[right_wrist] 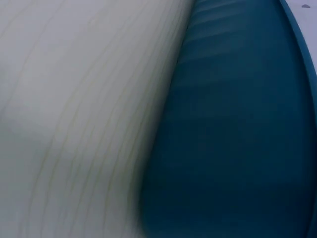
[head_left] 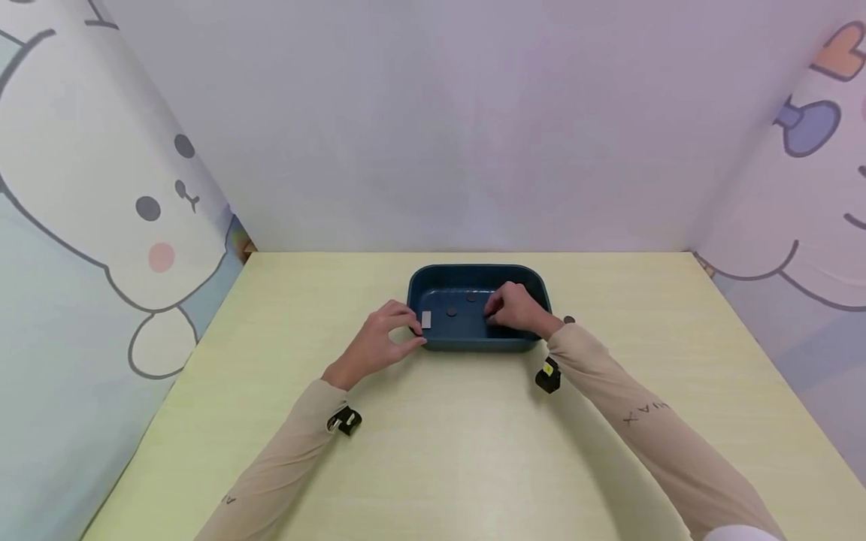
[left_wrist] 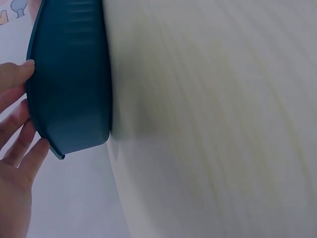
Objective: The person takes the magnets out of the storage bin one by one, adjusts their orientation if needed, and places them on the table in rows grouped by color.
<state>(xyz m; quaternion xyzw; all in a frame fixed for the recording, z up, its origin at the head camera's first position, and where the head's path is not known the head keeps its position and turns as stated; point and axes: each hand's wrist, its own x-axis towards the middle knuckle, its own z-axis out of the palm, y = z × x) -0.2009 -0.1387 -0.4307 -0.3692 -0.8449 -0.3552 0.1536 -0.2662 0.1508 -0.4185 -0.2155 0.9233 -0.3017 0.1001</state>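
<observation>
A dark blue rectangular tray (head_left: 467, 345) with a raised rim lies on the table. My left hand (head_left: 382, 340) holds the rim at the tray's front left corner; in the left wrist view, the thumb and fingertips (left_wrist: 42, 144) bear on its edge. My right hand (head_left: 519, 306) reaches down inside the tray at the right, fingers curled and tips close together near the bottom. Whether a small dark disc is between those tips is too small to tell. Two small brown coin-like discs (head_left: 451, 312) lie on the tray bottom. A small whitish rectangle (head_left: 426, 319) stands at its left end.
A pale yellow table (head_left: 433, 443) stretches around the tray, with a white curtain (head_left: 460, 150) behind it and cartoon-print cloth (head_left: 95, 225) at the sides. Just beyond the tray's right side, by the right sleeve, is a small dark round thing (head_left: 570, 319).
</observation>
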